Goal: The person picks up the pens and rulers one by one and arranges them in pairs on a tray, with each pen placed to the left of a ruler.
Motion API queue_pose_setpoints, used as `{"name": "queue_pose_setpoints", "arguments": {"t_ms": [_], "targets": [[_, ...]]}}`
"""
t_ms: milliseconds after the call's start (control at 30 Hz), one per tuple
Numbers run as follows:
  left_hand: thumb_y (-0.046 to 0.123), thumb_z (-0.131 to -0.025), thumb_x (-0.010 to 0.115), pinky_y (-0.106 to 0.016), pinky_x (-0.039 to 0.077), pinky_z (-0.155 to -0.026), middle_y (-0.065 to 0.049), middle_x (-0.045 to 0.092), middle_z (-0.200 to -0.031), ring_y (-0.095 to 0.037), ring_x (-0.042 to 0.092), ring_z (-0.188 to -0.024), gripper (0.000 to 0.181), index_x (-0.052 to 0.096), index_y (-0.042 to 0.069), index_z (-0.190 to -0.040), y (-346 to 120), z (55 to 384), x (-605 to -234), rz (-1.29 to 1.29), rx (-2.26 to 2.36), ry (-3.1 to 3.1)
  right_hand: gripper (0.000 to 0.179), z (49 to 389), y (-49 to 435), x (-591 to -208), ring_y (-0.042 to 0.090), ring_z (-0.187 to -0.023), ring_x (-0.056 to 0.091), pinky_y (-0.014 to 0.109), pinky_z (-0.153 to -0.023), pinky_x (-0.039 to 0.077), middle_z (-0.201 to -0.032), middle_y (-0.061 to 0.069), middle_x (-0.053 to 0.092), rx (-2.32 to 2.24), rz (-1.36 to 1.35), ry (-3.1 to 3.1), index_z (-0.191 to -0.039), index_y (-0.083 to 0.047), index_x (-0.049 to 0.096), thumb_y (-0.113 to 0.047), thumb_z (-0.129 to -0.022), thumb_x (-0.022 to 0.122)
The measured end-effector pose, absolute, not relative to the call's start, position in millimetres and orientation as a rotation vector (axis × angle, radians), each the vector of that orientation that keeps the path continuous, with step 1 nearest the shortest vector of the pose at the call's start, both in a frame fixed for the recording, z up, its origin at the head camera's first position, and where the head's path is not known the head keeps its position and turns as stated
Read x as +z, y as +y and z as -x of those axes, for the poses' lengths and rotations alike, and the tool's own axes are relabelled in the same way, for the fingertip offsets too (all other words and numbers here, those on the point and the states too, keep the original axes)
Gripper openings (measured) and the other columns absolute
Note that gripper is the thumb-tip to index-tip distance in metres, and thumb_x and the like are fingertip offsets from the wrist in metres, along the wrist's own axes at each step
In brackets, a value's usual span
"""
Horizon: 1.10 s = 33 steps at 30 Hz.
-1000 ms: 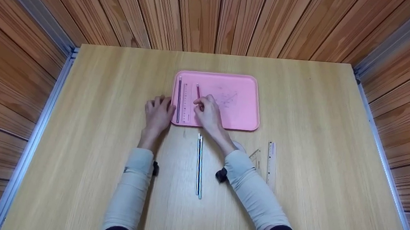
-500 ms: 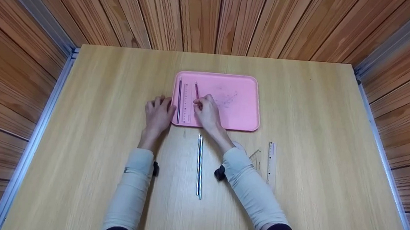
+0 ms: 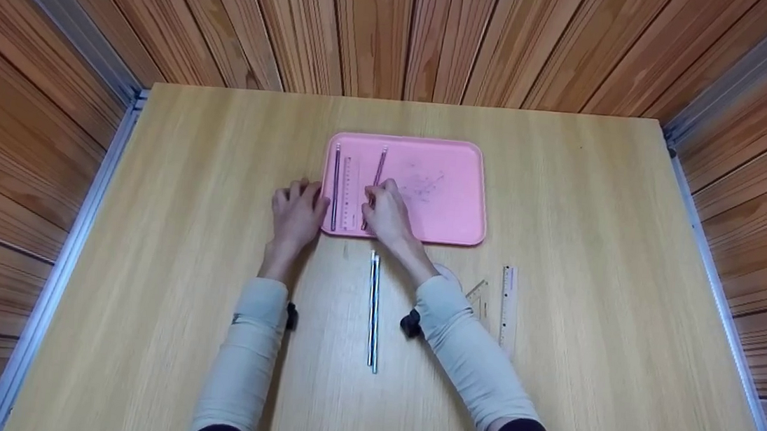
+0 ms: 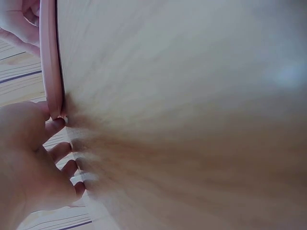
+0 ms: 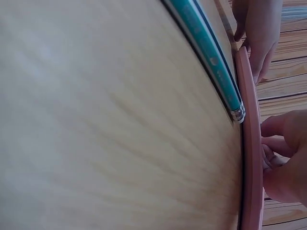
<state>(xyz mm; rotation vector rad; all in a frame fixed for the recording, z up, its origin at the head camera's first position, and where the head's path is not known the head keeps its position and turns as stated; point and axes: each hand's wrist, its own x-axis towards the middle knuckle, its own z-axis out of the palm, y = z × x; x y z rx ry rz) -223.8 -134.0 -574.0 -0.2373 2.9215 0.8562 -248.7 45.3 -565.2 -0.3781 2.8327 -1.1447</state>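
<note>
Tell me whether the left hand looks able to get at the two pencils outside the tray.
Probably yes: the two pencils lie uncovered between the forearms, and the way to them from the left hand looks free. It would first have to leave the edge of the pink tray.

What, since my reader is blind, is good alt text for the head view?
The right hand holds a pencil over a pink tray bearing another pencil and a ruler; the left hand touches the tray's left edge. Nearer lie two pencils and another ruler.
</note>
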Motion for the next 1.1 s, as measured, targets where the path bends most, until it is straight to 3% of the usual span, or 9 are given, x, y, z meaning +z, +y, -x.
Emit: {"name": "queue_pose_setpoints", "arguments": {"t_ms": [600,1100], "targets": [[0.041,-0.105,0.044,-0.048,0.022,-0.111,-0.011,0.034,-0.155,-0.033,0.026,-0.132,0.048,0.047,0.02,-0.148,-134.4,222.1,-574.6,0.236,0.911,2.919,0.04,244.1,43.8,-562.8,0.025,-0.101,0.057,0.033,-0.098,0.048,-0.113,0.017,0.055,-1.103,0.38,2.763,-0.131,0.004,0.061,-0.004,-0.091,0.062],[0.039,-0.105,0.045,-0.048,0.02,-0.111,-0.013,0.035,-0.155,-0.036,0.028,-0.131,0.048,0.048,0.017,-0.147,-134.5,223.1,-574.5,0.203,0.881,2.949,0.039,240.0,46.1,-564.4,0.024,-0.093,0.057,0.034,-0.088,0.049,-0.107,0.014,0.057,-1.154,0.423,2.789,-0.13,0.002,0.062,-0.007,-0.092,0.063]]}}
